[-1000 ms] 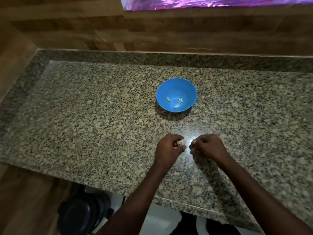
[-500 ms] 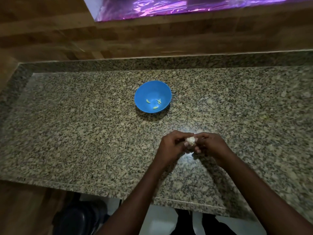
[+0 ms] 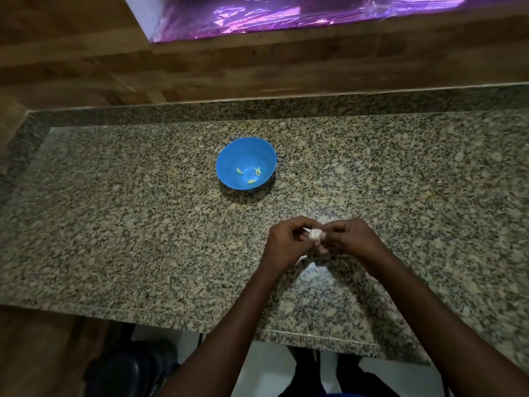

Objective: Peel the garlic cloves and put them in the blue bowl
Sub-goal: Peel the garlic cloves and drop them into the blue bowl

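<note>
A white piece of garlic (image 3: 315, 234) sits between my two hands, a little above the granite counter (image 3: 143, 239). My left hand (image 3: 289, 244) pinches it from the left and my right hand (image 3: 347, 238) pinches it from the right, fingers curled round it. Most of the garlic is hidden by my fingers. The blue bowl (image 3: 245, 156) stands farther back and to the left of my hands, with several peeled pale cloves (image 3: 252, 175) lying in its bottom.
A wood-panelled wall (image 3: 257, 67) runs behind the counter, with a purple shiny sheet (image 3: 286, 15) above it. The counter's front edge (image 3: 171, 319) lies near my forearms. A dark round object (image 3: 128, 368) sits on the floor below at the left.
My hands were apart a second ago and have come together on the garlic. The view has shifted, so the bowl now appears farther left of my hands.
</note>
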Action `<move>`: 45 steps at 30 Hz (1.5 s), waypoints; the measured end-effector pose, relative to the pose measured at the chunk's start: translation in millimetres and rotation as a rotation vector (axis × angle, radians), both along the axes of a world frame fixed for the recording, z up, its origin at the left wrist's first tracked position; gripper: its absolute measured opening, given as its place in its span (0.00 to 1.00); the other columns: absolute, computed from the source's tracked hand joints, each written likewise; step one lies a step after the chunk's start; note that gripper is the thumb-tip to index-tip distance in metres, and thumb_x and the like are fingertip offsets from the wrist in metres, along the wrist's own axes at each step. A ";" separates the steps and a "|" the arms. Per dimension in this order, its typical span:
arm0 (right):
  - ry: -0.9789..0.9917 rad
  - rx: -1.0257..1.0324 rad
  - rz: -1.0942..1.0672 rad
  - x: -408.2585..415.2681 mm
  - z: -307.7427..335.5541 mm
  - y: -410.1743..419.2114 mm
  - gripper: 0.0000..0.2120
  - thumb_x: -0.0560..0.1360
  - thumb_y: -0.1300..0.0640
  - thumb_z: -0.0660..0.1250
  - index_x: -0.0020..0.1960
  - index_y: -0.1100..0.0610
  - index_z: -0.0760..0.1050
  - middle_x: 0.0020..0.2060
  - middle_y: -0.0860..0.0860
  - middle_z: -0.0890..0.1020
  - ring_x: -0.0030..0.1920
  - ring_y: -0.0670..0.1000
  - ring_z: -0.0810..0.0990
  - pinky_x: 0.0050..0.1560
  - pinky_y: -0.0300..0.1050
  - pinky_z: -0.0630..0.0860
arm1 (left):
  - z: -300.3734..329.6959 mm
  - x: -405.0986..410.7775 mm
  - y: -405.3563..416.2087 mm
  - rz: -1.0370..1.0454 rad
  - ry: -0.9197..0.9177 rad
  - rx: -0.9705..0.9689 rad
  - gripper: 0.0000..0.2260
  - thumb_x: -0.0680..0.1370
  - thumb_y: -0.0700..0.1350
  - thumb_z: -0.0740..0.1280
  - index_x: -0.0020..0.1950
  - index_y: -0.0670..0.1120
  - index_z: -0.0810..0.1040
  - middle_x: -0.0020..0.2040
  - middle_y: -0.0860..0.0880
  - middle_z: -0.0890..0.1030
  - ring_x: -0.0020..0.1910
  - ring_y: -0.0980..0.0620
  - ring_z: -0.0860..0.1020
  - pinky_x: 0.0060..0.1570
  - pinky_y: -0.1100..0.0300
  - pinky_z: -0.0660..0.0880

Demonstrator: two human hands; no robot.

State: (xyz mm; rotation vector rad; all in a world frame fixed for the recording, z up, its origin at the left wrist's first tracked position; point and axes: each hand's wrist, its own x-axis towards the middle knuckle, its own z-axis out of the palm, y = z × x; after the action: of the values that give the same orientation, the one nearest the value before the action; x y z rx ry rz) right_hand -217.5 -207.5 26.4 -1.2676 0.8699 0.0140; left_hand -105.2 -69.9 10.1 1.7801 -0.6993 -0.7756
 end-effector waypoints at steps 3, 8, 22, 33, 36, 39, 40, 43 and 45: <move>0.007 0.011 -0.023 0.7 -0.7 -0.9 0.06 0.74 0.74 0.67 0.49 0.71 0.82 0.40 0.67 0.85 0.38 0.59 0.86 0.38 0.44 0.83 | -1.2 -1.8 -2.2 0.019 -0.004 0.003 0.18 0.69 0.32 0.77 0.56 0.44 0.85 0.47 0.48 0.85 0.40 0.55 0.81 0.42 0.57 0.82; 0.061 0.014 -0.104 7.1 -5.4 3.7 0.07 0.74 0.73 0.65 0.42 0.68 0.81 0.34 0.64 0.83 0.34 0.57 0.84 0.39 0.47 0.85 | -3.0 -1.4 -3.6 0.015 -0.087 0.010 0.18 0.68 0.31 0.77 0.56 0.43 0.86 0.47 0.53 0.81 0.39 0.60 0.79 0.42 0.66 0.78; 0.121 0.342 -0.018 16.9 -15.1 4.8 0.07 0.77 0.73 0.61 0.46 0.66 0.76 0.38 0.62 0.84 0.38 0.56 0.85 0.47 0.49 0.84 | -16.8 6.6 12.2 0.022 -0.040 0.101 0.18 0.67 0.32 0.78 0.53 0.47 0.86 0.46 0.50 0.84 0.39 0.52 0.81 0.41 0.59 0.81; 0.127 0.254 -0.105 23.5 -25.3 21.3 0.05 0.75 0.73 0.65 0.45 0.68 0.79 0.42 0.64 0.84 0.39 0.56 0.85 0.43 0.47 0.84 | -15.1 9.7 19.7 0.014 -0.169 0.117 0.16 0.68 0.36 0.79 0.54 0.45 0.85 0.49 0.49 0.83 0.43 0.51 0.82 0.44 0.57 0.81; 0.137 0.207 -0.163 23.1 -26.8 23.9 0.03 0.74 0.76 0.67 0.44 0.71 0.78 0.44 0.69 0.82 0.40 0.59 0.85 0.36 0.43 0.83 | -16.4 12.4 23.4 0.017 -0.154 0.129 0.16 0.68 0.38 0.79 0.55 0.45 0.85 0.51 0.48 0.82 0.45 0.51 0.82 0.46 0.58 0.81; 0.141 0.162 -0.175 23.7 -27.4 28.0 0.05 0.74 0.76 0.67 0.42 0.70 0.76 0.43 0.69 0.80 0.41 0.63 0.84 0.39 0.52 0.85 | -16.8 11.2 25.3 0.029 -0.186 0.154 0.15 0.70 0.38 0.78 0.56 0.45 0.84 0.52 0.48 0.81 0.46 0.50 0.82 0.47 0.55 0.81; 0.145 0.139 -0.168 23.2 -27.5 29.0 0.04 0.75 0.75 0.68 0.43 0.70 0.76 0.42 0.69 0.80 0.41 0.64 0.84 0.41 0.58 0.85 | -18.5 12.3 26.5 0.037 -0.208 0.172 0.15 0.71 0.38 0.77 0.57 0.45 0.84 0.52 0.48 0.81 0.46 0.50 0.81 0.48 0.54 0.81; 0.160 0.059 -0.139 20.0 -26.3 31.9 0.05 0.76 0.70 0.70 0.48 0.72 0.76 0.42 0.69 0.82 0.37 0.64 0.84 0.43 0.66 0.83 | -24.7 19.7 31.4 0.054 -0.337 0.228 0.15 0.72 0.38 0.74 0.59 0.45 0.83 0.53 0.48 0.80 0.49 0.50 0.80 0.50 0.53 0.79; 0.140 0.026 -0.125 18.2 -25.1 34.1 0.05 0.77 0.68 0.69 0.48 0.70 0.75 0.40 0.69 0.81 0.31 0.60 0.82 0.40 0.67 0.82 | -28.8 24.4 34.4 0.053 -0.429 0.273 0.16 0.73 0.38 0.72 0.60 0.45 0.83 0.54 0.47 0.80 0.51 0.48 0.79 0.51 0.55 0.78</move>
State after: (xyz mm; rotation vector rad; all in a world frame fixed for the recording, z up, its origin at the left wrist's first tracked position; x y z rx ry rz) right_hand -199.3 -173.4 1.3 -1.1963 1.0653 0.0142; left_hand -80.8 -35.5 -18.7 2.2388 -0.8509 -0.4699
